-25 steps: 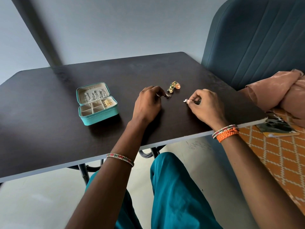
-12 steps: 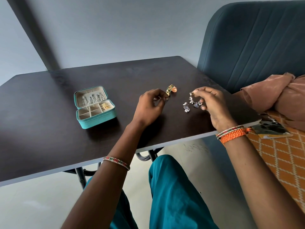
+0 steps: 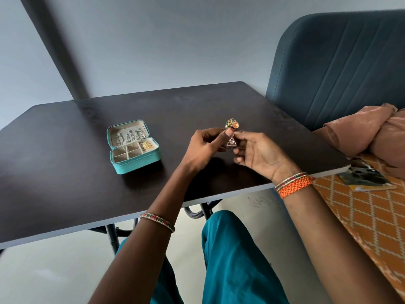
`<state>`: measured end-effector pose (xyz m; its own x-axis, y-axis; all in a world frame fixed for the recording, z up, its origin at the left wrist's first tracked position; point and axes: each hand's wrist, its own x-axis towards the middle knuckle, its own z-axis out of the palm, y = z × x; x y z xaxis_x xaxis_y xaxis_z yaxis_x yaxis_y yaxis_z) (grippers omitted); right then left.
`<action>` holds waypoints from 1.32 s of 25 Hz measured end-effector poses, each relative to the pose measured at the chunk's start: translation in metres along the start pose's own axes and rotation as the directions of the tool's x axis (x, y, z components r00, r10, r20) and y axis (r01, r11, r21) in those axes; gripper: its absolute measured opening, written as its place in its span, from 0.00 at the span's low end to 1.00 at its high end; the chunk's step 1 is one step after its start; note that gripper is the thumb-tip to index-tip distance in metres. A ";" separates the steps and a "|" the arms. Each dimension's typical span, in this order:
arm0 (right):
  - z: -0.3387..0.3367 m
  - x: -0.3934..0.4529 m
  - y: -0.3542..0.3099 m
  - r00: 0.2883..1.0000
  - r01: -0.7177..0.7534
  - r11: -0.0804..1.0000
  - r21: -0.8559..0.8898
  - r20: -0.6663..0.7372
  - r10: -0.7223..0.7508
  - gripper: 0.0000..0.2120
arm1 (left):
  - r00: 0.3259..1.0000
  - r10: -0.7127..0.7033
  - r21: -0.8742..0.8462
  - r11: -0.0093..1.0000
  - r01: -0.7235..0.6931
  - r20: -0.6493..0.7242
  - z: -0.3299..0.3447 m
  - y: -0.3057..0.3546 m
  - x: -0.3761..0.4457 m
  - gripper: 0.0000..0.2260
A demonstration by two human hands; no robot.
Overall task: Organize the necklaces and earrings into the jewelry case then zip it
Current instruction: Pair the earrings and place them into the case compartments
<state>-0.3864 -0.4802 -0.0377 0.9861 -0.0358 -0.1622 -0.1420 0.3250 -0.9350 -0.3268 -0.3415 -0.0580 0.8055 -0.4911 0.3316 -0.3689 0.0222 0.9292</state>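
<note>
A teal jewelry case (image 3: 134,148) lies open on the dark table (image 3: 65,172), left of my hands. Necklaces hang in its lid and gold earrings sit in one tray compartment. My left hand (image 3: 202,148) and my right hand (image 3: 260,155) meet above the table, both pinching a small clear triangular earring (image 3: 231,141) between their fingertips. A gold, green and orange earring cluster (image 3: 231,124) lies on the table just beyond my fingers.
A dark teal padded chair back (image 3: 341,69) stands at the right. Beside the table lie brown cloth (image 3: 372,132), an orange patterned fabric (image 3: 361,216) and a booklet (image 3: 368,176). My teal-clad knee (image 3: 232,249) is below the table's front edge.
My right hand lifted from the table and moved left to meet my left hand; both now hold a triangular earring. The silver pieces that lay near my right hand are out of sight.
</note>
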 end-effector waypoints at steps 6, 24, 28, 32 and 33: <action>-0.004 0.006 0.008 0.994 0.102 0.992 -0.076 -0.038 -0.105 0.10 | 0.994 0.029 -0.003 1.000 -0.030 -0.107 -0.005 -0.007 0.005 0.06; 0.010 0.071 0.009 0.933 0.260 -0.047 -0.964 0.264 -0.245 0.19 | 0.809 0.031 0.303 0.935 0.184 -0.588 -0.028 -0.008 0.004 0.15; -0.001 0.056 0.015 0.904 0.354 -0.030 -0.935 0.350 -0.246 0.20 | 0.822 0.009 0.305 0.931 0.201 -0.570 -0.025 -0.010 0.004 0.15; -0.026 0.035 0.002 0.923 0.333 -0.014 -0.943 0.329 -0.197 0.20 | 0.862 -0.018 0.344 0.913 0.221 -0.507 -0.020 -0.012 0.006 0.13; -0.029 0.033 -0.006 0.921 0.320 0.028 -0.947 0.304 -0.244 0.19 | 0.869 -0.019 0.359 0.906 0.224 -0.495 -0.019 -0.013 0.005 0.14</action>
<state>-0.3553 -0.5106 -0.0467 0.9689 0.1752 0.1746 0.2302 -0.8971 -0.3771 -0.3089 -0.3280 -0.0651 0.9362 0.0038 0.3516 -0.3204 -0.4025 0.8575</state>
